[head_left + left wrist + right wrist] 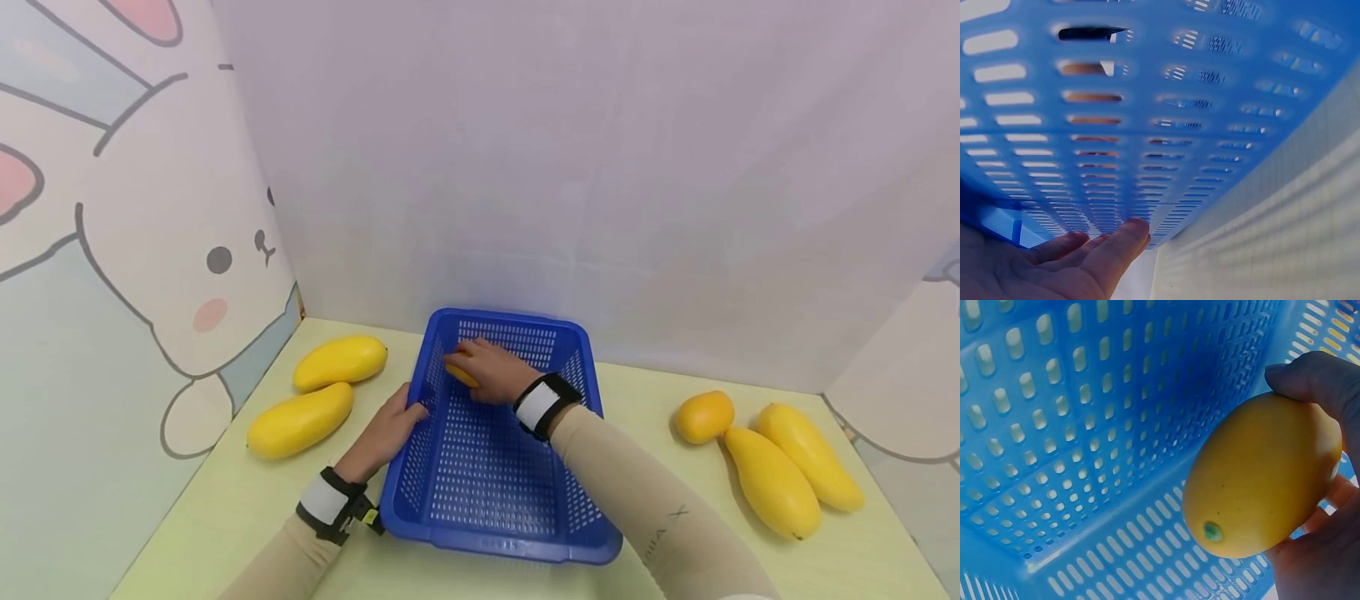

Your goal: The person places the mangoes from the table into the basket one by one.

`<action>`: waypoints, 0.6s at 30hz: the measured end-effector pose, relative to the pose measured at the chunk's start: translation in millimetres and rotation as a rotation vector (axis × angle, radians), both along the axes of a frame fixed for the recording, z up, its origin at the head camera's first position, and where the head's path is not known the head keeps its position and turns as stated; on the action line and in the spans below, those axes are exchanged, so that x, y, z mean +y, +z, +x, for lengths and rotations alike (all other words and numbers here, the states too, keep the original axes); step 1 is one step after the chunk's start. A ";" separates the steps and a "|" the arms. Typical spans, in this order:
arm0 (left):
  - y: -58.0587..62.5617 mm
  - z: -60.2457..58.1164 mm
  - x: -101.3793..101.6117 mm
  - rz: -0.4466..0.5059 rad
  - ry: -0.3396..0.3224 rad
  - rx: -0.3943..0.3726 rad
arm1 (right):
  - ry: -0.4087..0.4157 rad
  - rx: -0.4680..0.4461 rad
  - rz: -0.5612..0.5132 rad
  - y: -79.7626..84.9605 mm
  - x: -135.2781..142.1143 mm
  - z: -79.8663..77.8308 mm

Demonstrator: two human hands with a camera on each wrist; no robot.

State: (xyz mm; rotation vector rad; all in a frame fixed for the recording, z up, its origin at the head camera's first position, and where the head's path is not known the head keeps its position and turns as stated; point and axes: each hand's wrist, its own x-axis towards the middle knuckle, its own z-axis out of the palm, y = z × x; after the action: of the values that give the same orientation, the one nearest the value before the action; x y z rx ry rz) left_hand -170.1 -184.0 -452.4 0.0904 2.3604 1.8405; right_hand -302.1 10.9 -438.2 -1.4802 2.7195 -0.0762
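Note:
A blue plastic basket (pixel 517 547) with slotted walls stands in the middle of the table. My right hand (pixel 495 372) reaches inside it, toward the far left corner, and grips a yellow-orange mango (pixel 1254 481). In the right wrist view the thumb lies over the fruit's top and the fingers curl beneath, with a green stem spot at its near end. My left hand (pixel 386 431) holds the basket's left rim, thumb over the edge. Its fingers lie along the slotted outer wall (pixel 1104 131) in the left wrist view.
Two long yellow mangoes, an upper one (pixel 341 362) and a lower one (pixel 300 422), lie left of the basket. On the right are a small orange mango (pixel 705 417) and two long yellow ones (pixel 772 483). A pale curtain (pixel 570 167) hangs behind the table.

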 end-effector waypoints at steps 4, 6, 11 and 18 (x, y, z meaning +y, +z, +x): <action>-1.4 1.0 0.3 -0.009 0.012 0.007 | 0.004 0.005 0.005 -2.9 -0.6 0.1; -1.4 1.1 0.7 -0.012 0.019 0.007 | 0.003 -0.004 0.000 -3.5 -0.8 0.0; -0.5 1.1 1.5 -0.020 0.027 0.002 | -0.007 -0.016 0.007 -5.1 -0.8 -1.1; 1.5 0.4 1.5 -0.033 0.018 -0.010 | -0.032 -0.016 0.030 -9.2 -1.0 -4.6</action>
State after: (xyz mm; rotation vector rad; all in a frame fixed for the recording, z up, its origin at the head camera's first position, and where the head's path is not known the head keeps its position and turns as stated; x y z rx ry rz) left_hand -169.7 -182.5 -450.9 0.0560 2.3915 1.8052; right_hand -306.7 9.9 -447.4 -1.4221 2.7197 -0.0483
